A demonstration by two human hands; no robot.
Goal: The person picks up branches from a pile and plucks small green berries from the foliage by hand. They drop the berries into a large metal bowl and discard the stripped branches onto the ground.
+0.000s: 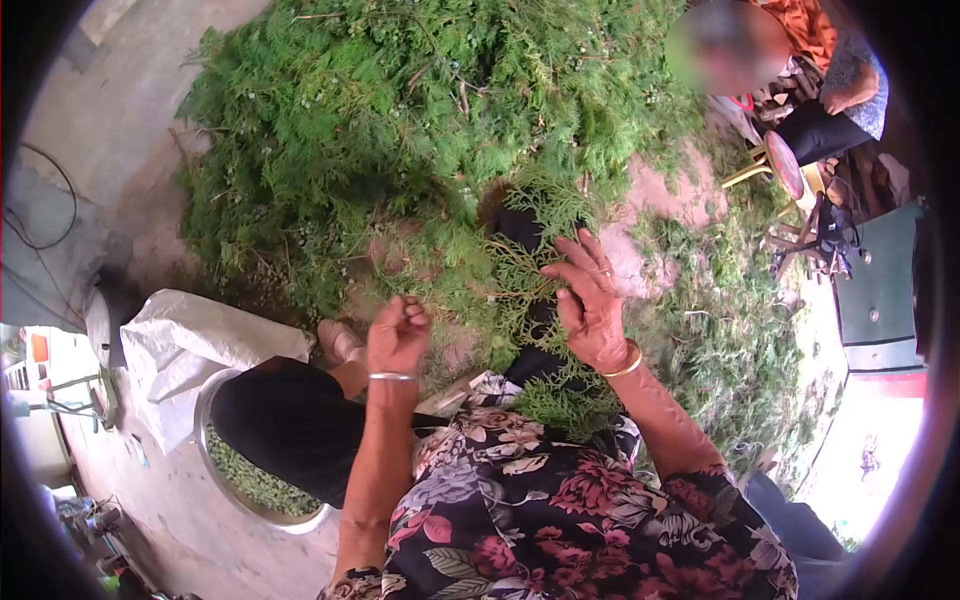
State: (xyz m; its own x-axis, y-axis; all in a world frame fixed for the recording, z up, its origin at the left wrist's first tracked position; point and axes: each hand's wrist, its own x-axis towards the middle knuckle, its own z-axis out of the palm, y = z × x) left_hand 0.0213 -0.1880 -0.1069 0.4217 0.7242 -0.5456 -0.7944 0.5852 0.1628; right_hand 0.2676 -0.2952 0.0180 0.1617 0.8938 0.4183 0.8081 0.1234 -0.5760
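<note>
My left hand, with a silver bangle at the wrist, is closed in front of my lap; whatever its curled fingers hold, if anything, is too small to name. My right hand, with a ring and a gold bangle, has its fingers partly bent at the edge of a green conifer sprig, thumb and fingertips near the leaves. More green sprigs lie over my dark trousers and against my flowered shirt. Beyond both hands rises a large heap of cut conifer branches.
At the left a metal basin holds small green pieces, beside a white sack. A person sits at the upper right near a round stool. A green cabinet stands at the right. Cut greenery covers the ground there.
</note>
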